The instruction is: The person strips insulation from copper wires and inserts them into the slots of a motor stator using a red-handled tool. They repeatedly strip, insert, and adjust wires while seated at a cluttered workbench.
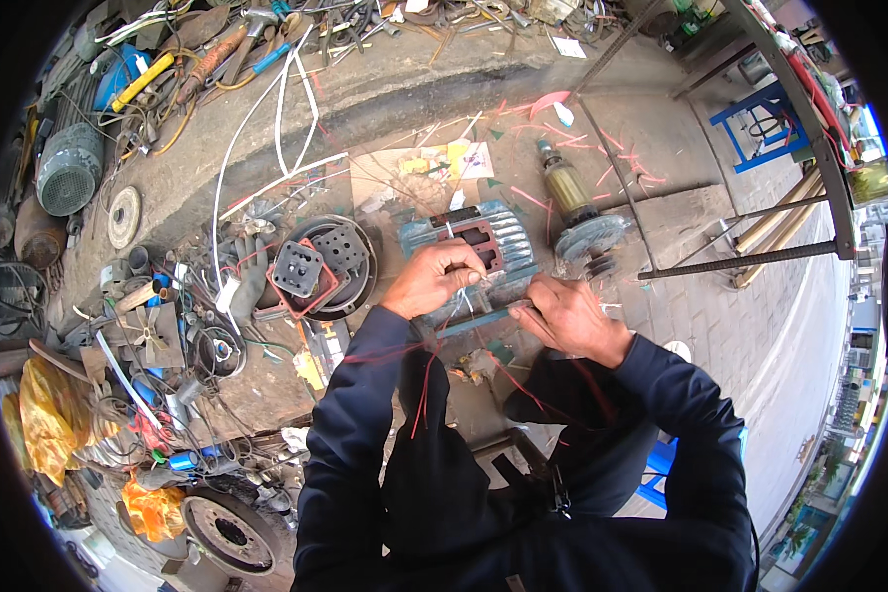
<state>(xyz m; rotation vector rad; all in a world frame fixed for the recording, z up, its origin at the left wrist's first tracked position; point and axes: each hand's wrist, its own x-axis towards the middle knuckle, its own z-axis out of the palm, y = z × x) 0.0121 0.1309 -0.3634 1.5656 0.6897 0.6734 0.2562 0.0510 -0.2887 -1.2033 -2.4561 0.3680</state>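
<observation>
A blue-grey finned motor housing (515,237) lies on the ground in front of my knees, with a rectangular reddish opening (481,240) on its upper side. My left hand (432,279) is over the housing's near left part, thumb and forefinger pinched together. A small pale bit shows at those fingertips, too fine to name. To its right, my right hand (574,318) is closed in a pinch at the housing's near right corner; what it grips is hidden. Thin red wires (426,390) trail below the housing across my trousers.
Right of the housing stands a rotor (567,192) with a round grey end cover (592,237). Left are a round metal part (365,281) and square terminal boxes (299,268). Cardboard (375,178) lies behind; a rusty metal frame (740,259) stands at right. Tools and scrap crowd the left.
</observation>
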